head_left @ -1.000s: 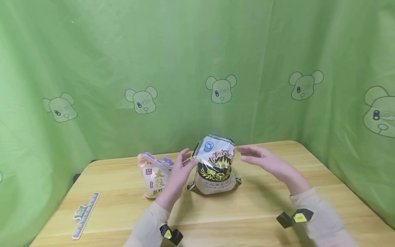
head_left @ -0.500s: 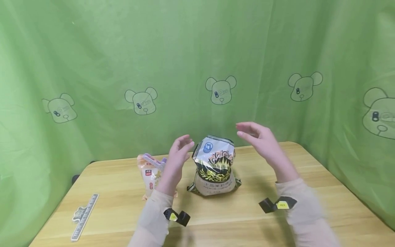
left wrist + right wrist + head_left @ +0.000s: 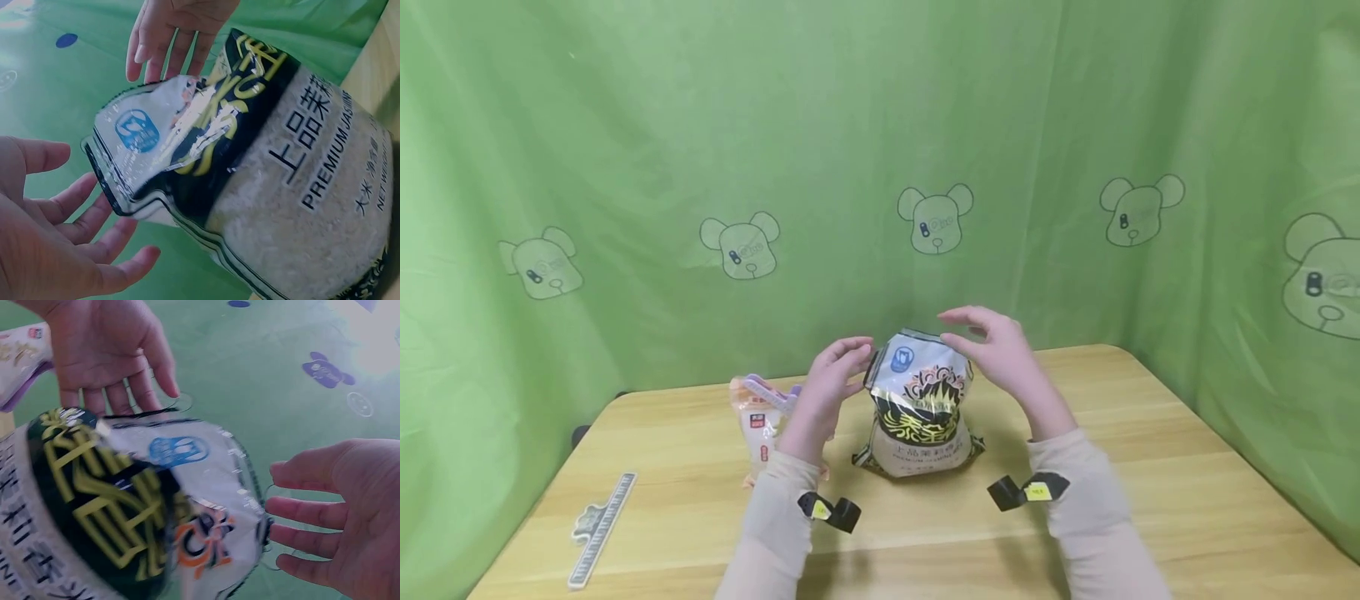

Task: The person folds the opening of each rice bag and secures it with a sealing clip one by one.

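Observation:
A bag of jasmine rice (image 3: 919, 446) stands upright on the wooden table, its white upper part folded over and dark green bands printed across the front. My left hand (image 3: 822, 390) is at the bag's upper left edge, fingers spread and relaxed; in the left wrist view the fingertips (image 3: 94, 215) reach right at the top corner. Above the bag's top right side, my right hand (image 3: 1000, 350) is held with fingers loosely extended. Seen from the right wrist, those fingertips (image 3: 294, 534) come close to the bag's top edge. Neither hand grips anything.
Left of the rice bag stands a smaller white and orange bag (image 3: 756, 437) with a purple sealing clip (image 3: 767, 392) on its top, partly hidden by my left arm. A clear clip with a piano-key pattern (image 3: 602, 529) lies at the table's left. A green curtain (image 3: 835, 125) hangs behind.
My right hand first rose beside the rice bag, then moved left and slightly down over its top right. My left hand moved up and left, then back to the bag's edge. The bag stays put.

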